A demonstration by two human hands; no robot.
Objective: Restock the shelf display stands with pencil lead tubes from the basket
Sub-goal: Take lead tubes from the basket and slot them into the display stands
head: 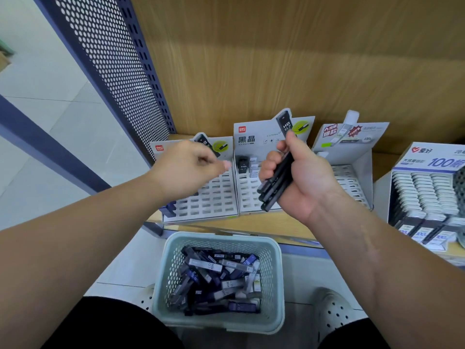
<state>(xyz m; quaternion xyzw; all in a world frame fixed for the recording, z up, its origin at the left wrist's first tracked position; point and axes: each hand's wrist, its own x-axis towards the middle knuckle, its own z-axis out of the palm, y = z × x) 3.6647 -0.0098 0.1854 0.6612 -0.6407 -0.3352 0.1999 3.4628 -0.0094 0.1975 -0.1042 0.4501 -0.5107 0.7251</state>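
Shelf (pixel 289 225), right hand (pixel 310 183) grips perhaps four tubes (pixel 274 188)

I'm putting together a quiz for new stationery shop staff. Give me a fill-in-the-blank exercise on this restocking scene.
1. The right hand grips a bundle of lead tubes, all of them ____ in colour.
2. The header card of the middle display stand reads HB ____.
3. The pale green basket of loose lead tubes stands on the ____.

Missing words: black; 0.7; floor.
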